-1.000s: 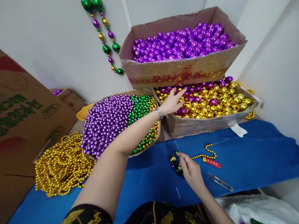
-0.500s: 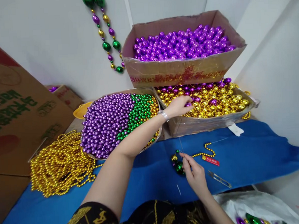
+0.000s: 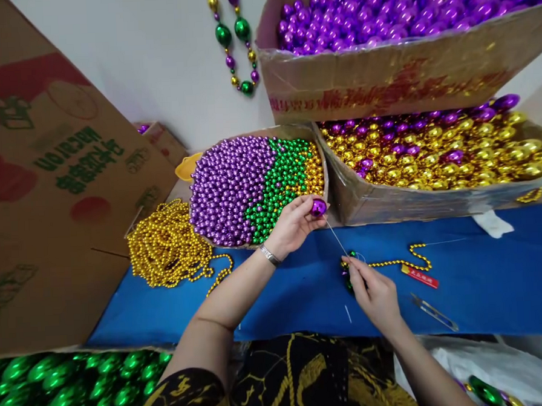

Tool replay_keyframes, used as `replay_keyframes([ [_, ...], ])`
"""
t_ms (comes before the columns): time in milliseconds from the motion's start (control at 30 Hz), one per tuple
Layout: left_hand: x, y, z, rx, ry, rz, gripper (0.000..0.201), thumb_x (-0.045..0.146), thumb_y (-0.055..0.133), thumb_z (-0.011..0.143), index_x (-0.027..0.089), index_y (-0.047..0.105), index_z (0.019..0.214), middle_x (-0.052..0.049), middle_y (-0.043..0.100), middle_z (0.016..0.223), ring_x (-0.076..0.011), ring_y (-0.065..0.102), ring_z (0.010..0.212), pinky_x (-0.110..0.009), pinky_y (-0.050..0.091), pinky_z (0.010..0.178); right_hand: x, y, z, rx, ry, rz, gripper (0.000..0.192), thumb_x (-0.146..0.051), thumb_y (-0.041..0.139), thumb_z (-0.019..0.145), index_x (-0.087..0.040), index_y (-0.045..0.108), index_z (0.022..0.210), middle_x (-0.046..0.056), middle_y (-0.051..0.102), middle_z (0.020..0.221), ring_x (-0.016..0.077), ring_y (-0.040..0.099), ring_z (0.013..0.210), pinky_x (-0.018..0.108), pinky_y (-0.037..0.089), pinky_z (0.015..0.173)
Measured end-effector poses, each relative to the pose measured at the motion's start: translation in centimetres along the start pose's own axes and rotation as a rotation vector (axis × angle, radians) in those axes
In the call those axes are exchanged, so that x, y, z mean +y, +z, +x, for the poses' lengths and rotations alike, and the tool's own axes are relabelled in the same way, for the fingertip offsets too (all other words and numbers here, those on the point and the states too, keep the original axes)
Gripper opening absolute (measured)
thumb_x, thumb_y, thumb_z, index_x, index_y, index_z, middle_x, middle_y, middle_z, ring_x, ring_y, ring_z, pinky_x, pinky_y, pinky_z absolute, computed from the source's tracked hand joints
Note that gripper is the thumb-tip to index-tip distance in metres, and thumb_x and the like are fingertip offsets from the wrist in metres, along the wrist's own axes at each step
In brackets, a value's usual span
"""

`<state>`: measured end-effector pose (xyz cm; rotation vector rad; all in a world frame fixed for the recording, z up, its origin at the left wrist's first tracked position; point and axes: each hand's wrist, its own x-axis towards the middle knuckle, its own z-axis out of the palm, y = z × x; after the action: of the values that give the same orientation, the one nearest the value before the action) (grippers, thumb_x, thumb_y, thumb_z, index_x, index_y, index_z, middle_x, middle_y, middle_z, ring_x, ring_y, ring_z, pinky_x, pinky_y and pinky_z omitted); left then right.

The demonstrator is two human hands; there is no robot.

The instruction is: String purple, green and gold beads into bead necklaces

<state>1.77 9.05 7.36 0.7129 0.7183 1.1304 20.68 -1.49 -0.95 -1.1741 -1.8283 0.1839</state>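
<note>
Two cardboard boxes stacked behind blue counter [image 3: 484, 276]: upper box [image 3: 401, 81] purple beads, lower box [image 3: 416, 198] mostly gold. Left of lower box, tray [image 3: 252, 186] of purple, green, gold beads. Left hand [image 3: 293, 226] pinching purple bead [image 3: 318, 208] at lower box's front-left corner. Right hand [image 3: 375, 291], below that corner, fingers pressed together on needle [image 3: 336, 239], which angles up toward the bead.
</note>
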Motion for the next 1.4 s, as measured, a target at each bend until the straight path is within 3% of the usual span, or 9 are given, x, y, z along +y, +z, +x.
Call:
replay_keyframes([
  [533,0.1,-1.9,-0.5,-0.007,-0.093,-0.035,0.036,0.042,0.058,0.093,0.009,0.068,0.103,-0.012,0.073,0.092,-0.0097,0.066,0.066,-0.019,0.053,0.061,-0.3,0.2,0.3,-0.038,-0.031,-0.017,0.027,-0.012,0.054,0.093,-0.017,0.065,0.117,0.005,0.076,0.104,0.0148,0.074,0.09,0.023,0.059,0.083],
  [667,-0.2,-2.7,-0.6,-0.089,-0.036,0.059,0.039,0.046,0.067,0.086,0.013,0.07,0.105,-0.01,0.072,0.093,-0.0089,0.063,0.066,-0.018,0.048,0.056,0.2,0.1,0.2,-0.066,-0.07,-0.044,0.028,-0.012,0.053,0.093,-0.018,0.065,0.118,0.005,0.076,0.104,0.0146,0.074,0.089,0.023,0.059,0.083],
  [800,-0.6,-3.2,-1.2,-0.181,0.045,0.307,0.036,0.039,0.077,0.077,0.015,0.073,0.104,-0.007,0.071,0.091,-0.009,0.06,0.07,-0.018,0.045,0.055,0.6,0.3,0.0,-0.066,-0.135,-0.126,0.027,-0.012,0.055,0.093,-0.017,0.064,0.118,0.005,0.076,0.101,0.0147,0.074,0.084,0.025,0.059,0.081],
  [1000,-1.5,-3.7,-2.3,-0.15,0.004,0.26,0.041,0.046,0.078,0.074,0.018,0.072,0.104,-0.008,0.07,0.093,-0.0089,0.059,0.069,-0.019,0.044,0.055,0.6,0.9,-0.3,-0.107,-0.096,-0.05,0.026,-0.015,0.05,0.095,-0.019,0.065,0.116,0.005,0.077,0.1,0.016,0.074,0.086,0.026,0.06,0.079],
  [1200,-2.0,-4.1,-2.7,-0.093,0.002,0.236,0.044,0.048,0.078,0.074,0.016,0.071,0.103,-0.007,0.07,0.087,-0.0094,0.06,0.066,-0.02,0.043,0.055,0.7,1.4,-0.6,-0.09,-0.144,-0.122,0.024,-0.015,0.052,0.094,-0.019,0.065,0.114,0.005,0.077,0.097,0.0156,0.074,0.083,0.025,0.059,0.078],
  [1333,-2.6,-4.1,-3.2,-0.095,-0.004,0.331,0.041,0.045,0.077,0.075,0.015,0.07,0.102,-0.008,0.07,0.087,-0.0106,0.06,0.067,-0.022,0.046,0.056,0.7,1.7,-0.6,-0.103,-0.163,-0.127,0.024,-0.014,0.053,0.094,-0.018,0.064,0.114,0.005,0.077,0.097,0.0153,0.074,0.083,0.025,0.058,0.079],
  [1400,-2.5,-4.2,-3.3,-0.155,0.004,0.416,0.041,0.045,0.074,0.077,0.016,0.07,0.106,-0.008,0.07,0.089,-0.0116,0.06,0.068,-0.023,0.047,0.058,0.6,1.8,-0.6,-0.101,-0.162,-0.13,0.023,-0.013,0.053,0.094,-0.018,0.063,0.114,0.005,0.076,0.097,0.0156,0.074,0.083,0.025,0.058,0.079],
])
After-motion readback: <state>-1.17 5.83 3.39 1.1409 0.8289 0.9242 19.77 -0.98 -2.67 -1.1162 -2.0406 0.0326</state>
